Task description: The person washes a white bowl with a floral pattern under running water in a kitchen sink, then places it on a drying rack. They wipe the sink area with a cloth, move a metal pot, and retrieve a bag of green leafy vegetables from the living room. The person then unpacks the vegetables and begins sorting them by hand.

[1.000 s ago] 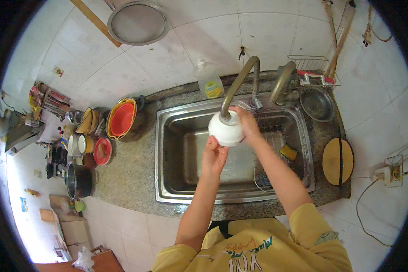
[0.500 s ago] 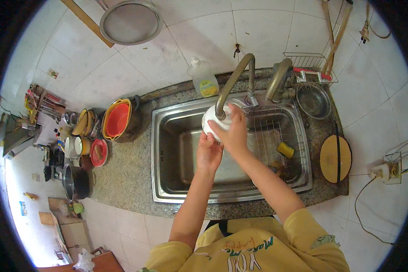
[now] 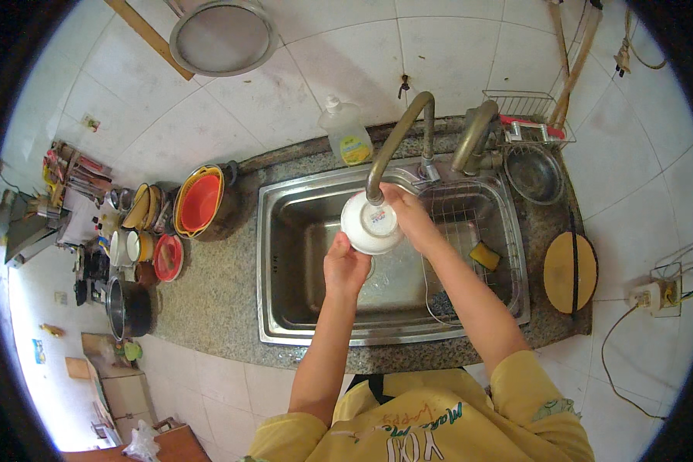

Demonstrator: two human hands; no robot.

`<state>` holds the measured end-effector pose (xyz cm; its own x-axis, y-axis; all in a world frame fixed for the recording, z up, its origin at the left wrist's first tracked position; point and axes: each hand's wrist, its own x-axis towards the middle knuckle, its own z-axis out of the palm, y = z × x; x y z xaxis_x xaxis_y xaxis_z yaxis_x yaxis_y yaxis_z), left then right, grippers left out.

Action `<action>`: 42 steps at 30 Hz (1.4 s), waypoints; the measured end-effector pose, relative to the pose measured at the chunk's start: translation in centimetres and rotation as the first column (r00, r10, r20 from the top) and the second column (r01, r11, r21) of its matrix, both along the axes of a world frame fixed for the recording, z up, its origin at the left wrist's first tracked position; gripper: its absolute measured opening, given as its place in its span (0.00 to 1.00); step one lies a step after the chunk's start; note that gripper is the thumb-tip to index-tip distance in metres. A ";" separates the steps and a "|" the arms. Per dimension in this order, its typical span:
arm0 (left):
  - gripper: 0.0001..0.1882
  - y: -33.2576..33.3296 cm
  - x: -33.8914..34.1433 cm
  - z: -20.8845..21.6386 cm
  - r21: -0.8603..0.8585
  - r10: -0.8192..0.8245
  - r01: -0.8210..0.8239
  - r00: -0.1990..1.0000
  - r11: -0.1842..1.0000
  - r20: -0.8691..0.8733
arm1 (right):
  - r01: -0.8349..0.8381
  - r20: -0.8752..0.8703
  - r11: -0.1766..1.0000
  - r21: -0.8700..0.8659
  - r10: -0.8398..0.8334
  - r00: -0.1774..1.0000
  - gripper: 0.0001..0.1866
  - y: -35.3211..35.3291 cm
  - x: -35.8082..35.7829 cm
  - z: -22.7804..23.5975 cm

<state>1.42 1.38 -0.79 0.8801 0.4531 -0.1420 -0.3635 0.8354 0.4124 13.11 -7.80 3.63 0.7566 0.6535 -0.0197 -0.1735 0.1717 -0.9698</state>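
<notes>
Apparently, head view, step at the sink: rinsing a white bowl under a curved tap; whether water runs I cannot tell.
Bowl's place: above the sink, base facing up, close under the spout.
Left hand: clamped on the bowl's lower left edge, thumb outermost, some fingers hidden.
Right hand: closed on the bowl's upper right side.
Next for the bowl: probably calls for turning its hollow toward the spout, with a firm wet grip on both sides.
Count, held: one bowl, two hands.
Count, in the sink: one wire rack, one yellow sponge.
Count, bench, nearby: one detergent bottle, one dark metal basin, one round board, one black pot.
</notes>
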 end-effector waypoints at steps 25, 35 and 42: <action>0.25 -1.0 0.1 1.8 0.162 0.008 -0.010 1.000 0.987 0.018 | -0.056 0.190 0.998 -0.039 0.063 0.980 0.24 -1.6 -0.2 0.0; 0.16 -2.2 0.3 3.2 0.405 0.105 -0.055 0.989 0.912 -0.103 | 0.248 -0.268 0.956 -0.155 -0.282 0.921 0.14 0.3 -0.5 -1.8; 0.11 -2.3 0.5 2.6 0.676 0.255 -0.070 0.950 0.733 -0.178 | 0.145 -0.660 0.988 0.048 -0.078 0.747 0.19 0.7 0.0 -3.5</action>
<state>1.95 -0.90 1.85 0.7616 0.6462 0.0483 -0.2793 0.2601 0.9243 13.12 -7.06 0.15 0.6473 0.5898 -0.4829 -0.7339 0.3111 -0.6038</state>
